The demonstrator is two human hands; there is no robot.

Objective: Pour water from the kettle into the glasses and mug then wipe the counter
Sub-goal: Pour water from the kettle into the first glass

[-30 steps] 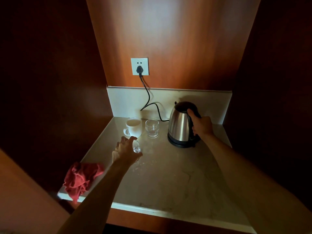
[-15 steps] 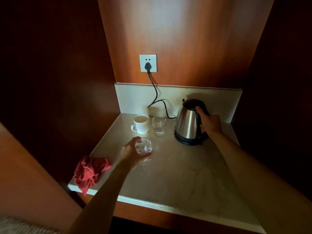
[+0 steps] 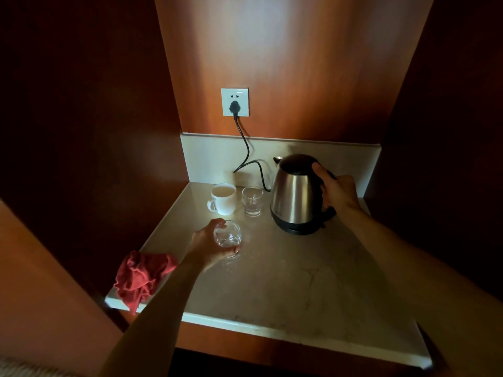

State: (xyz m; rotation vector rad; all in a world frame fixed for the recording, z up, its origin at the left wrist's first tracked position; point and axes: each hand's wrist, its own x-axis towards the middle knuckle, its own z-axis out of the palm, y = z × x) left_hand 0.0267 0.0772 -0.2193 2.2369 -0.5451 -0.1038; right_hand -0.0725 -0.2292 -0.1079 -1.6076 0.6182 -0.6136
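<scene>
The steel kettle [image 3: 296, 197] stands upright on its black base at the back right of the tabletop [image 3: 299, 284], and the right hand [image 3: 339, 190] has its grip curled round the dark handle, thumb up near the lid. Out front, the left hand [image 3: 209, 243] wraps a clear near glass [image 3: 228, 237], fingers and thumb clamped round its wall, glass resting on the stone. Behind it, side by side and just apart, sit a white mug [image 3: 223, 198] and a second far glass [image 3: 252, 200], between hand and kettle spout. A crumpled red cloth [image 3: 141, 277] hangs over the left front edge. A black cord [image 3: 246, 148] snakes down from the white wall socket [image 3: 234, 102]. Pale, veined, glossy stone; warm brown wood panels wall in this dim alcove.
</scene>
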